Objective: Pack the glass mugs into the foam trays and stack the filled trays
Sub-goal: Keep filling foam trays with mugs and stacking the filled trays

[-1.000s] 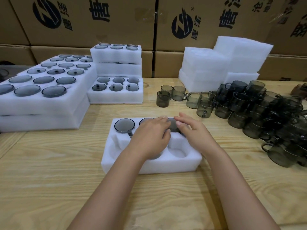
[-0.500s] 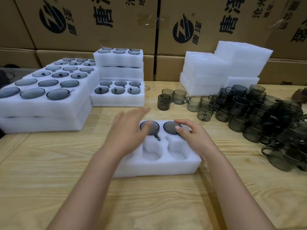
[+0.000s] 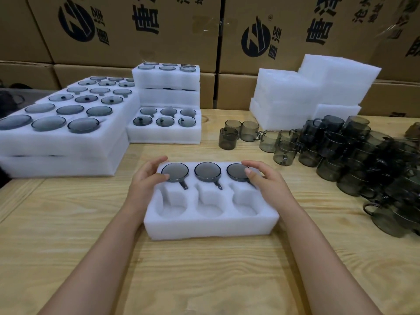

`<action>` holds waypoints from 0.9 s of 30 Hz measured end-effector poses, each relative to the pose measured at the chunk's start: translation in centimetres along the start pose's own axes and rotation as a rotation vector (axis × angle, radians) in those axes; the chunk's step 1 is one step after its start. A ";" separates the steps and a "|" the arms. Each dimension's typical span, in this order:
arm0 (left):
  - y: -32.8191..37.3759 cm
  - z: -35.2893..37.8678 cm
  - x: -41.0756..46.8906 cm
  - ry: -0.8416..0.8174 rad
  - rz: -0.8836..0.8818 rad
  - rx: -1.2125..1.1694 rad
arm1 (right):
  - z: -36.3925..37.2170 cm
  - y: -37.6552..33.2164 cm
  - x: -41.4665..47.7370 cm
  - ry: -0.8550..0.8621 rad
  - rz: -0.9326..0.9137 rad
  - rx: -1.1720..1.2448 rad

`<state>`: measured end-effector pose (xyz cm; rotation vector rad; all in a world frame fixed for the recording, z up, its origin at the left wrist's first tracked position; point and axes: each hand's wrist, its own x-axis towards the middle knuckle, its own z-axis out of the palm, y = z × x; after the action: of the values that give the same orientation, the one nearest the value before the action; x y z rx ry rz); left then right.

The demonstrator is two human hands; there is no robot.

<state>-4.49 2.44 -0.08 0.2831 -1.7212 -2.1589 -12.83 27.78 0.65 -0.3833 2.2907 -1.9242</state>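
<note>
**Inspector:** Since half a second ago the left hand (image 3: 145, 178) has moved off the tray's left pockets to its far-left corner. All three mugs of the far row now show. The right hand (image 3: 266, 183) has stayed at the right end.

**Supervisor:** State of the hands?

**Inspector:** Each is narrowly curved round an outer mug. The left has its thumb on the left mug (image 3: 175, 172) and its fingers round the far rim. The right holds the right mug (image 3: 237, 172) the same way. The middle mug (image 3: 207, 171) is untouched.

**Supervisor:** And the tray?

**Inspector:** The foam tray (image 3: 211, 226) lies flat on the desk (image 3: 204, 280), directly before the person. The far row is filled, with handles in their slots pointing toward the person. The three near pockets are bare. I judge it half packed.

**Supervisor:** Risks?

**Inspector:** There are three.
- **Poor seating:** a mug left proud or tilted in its pocket would rock. Glass could then take the load once another tray sits on top.
- **Lifting the tray:** the foam is soft. Lifting it by one end with only the far row loaded could flex it and tip a mug out.
- **The next reach:** the loose mugs (image 3: 352, 155) are crowded and piled at the right. A careless pull could knock neighbours together or roll one toward the desk edge.

**Supervisor:** The stacks?

**Inspector:** The filled trays (image 3: 166, 92) at far left stand level. I note no fault there.
</note>
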 end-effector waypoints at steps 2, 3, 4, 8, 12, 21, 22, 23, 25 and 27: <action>-0.3 -0.1 0.0 0.005 -0.001 -0.006 | 0.0 0.6 0.0 0.075 -0.039 0.119; -0.3 -0.2 0.0 0.010 -0.001 -0.012 | -0.2 0.9 0.1 0.196 -0.084 0.074; -0.4 -0.3 0.1 0.011 0.003 -0.016 | -0.6 1.2 0.3 0.348 -0.140 -0.035; -0.7 -0.4 0.2 -0.004 0.017 -0.010 | -2.7 2.2 2.0 0.766 -0.225 -0.346; -0.7 -0.3 0.4 -0.005 0.028 -0.012 | -3.6 3.3 3.2 0.748 0.133 -0.428; -0.5 0.0 0.1 0.011 0.031 0.000 | -4.0 3.7 3.8 0.553 0.167 -0.569; -0.5 0.0 0.1 0.011 0.026 -0.005 | -4.1 3.8 3.9 0.556 0.182 -0.567; -0.6 0.0 0.1 0.011 0.023 -0.007 | -4.1 3.7 4.1 0.567 0.198 -0.565; -0.6 -0.1 0.1 0.013 0.028 -0.009 | -4.0 3.5 4.6 0.619 0.212 -0.562; -0.7 -0.1 0.2 0.015 0.031 -0.007 | -3.8 3.2 5.1 0.672 0.197 -0.572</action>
<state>-4.73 2.42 -0.76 0.2683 -1.6982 -2.1346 -19.03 30.48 -1.45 0.5193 3.1329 -1.4014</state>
